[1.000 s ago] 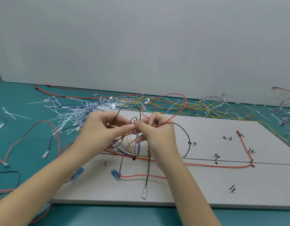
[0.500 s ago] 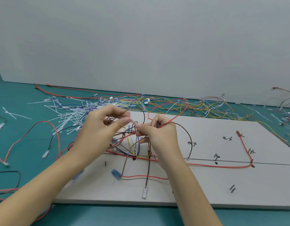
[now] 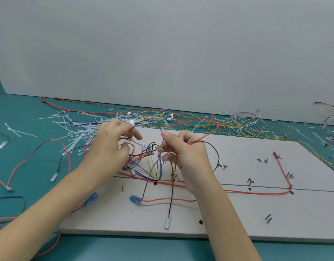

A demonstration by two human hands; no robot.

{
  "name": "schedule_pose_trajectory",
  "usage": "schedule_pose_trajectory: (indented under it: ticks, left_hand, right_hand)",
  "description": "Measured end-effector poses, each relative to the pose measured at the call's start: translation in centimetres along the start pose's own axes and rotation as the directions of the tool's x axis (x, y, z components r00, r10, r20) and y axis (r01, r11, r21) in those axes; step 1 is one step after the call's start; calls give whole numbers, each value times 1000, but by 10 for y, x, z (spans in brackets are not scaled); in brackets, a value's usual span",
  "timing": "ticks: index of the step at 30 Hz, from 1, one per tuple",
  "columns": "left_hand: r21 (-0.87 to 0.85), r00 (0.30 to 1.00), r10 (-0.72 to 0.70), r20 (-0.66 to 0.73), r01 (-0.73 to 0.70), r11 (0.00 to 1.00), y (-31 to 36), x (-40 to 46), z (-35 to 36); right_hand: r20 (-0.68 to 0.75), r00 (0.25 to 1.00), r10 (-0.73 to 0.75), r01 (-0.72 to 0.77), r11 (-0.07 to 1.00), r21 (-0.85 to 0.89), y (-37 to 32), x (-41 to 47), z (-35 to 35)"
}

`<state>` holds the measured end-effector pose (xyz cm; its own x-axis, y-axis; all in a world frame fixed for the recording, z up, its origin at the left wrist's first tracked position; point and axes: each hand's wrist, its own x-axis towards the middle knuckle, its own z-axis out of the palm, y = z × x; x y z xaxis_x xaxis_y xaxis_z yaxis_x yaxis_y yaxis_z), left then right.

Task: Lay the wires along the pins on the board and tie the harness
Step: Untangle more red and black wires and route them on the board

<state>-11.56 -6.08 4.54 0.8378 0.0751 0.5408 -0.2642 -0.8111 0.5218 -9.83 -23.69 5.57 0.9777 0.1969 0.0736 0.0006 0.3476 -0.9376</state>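
Note:
A grey board (image 3: 237, 213) with pins and black marks lies on the teal table. A red wire (image 3: 256, 193) runs along its line to a pin at the right. Above the board's left part hangs a tangle of red, brown, yellow and blue wires (image 3: 153, 166). My right hand (image 3: 185, 153) grips a bunch of these wires, red and brown loops rising from its fist. My left hand (image 3: 111, 146) is beside it, fingers curled around thin wires and a small clear terminal (image 3: 143, 146). Two blue connectors (image 3: 134, 199) lie at the board's left front.
A heap of white cable ties (image 3: 75, 136) lies left of the board. Loose coloured wires (image 3: 228, 125) spread along the wall behind it and at the far right. Red and black wires with terminals (image 3: 55, 176) trail over the table at the left.
My hands have drawn apart: the left hand moved left and down into the tangle, the right stayed gripping its wires. The fingertips no longer meet.

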Motion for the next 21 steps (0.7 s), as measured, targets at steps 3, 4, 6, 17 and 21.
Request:
schedule_pose_trajectory:
  ticks: [3,4,6,17,21]
  left_hand:
    - [-355,983,-29,181,93,930,14,-1,-6]
    - [-477,968,-4,251,127,870,18,-2,-8]
    - [-586,949,63,310,138,799,21,-4,-7]
    - [-632,945,117,307,111,767,23,-10,8]
    - [-724,931,82,354,218,654,25,-5,1]
  right_hand:
    - [66,998,14,-17,998,54,-3,0,-1]
    - [83,996,14,-19,998,64,-3,0,0]
    - [107,994,10,-18,997,70,-3,-1,0]
    - [123,992,-33,20,995,98,-6,-1,4]
    - [85,995,-42,27,984,174,-10,2,-2]
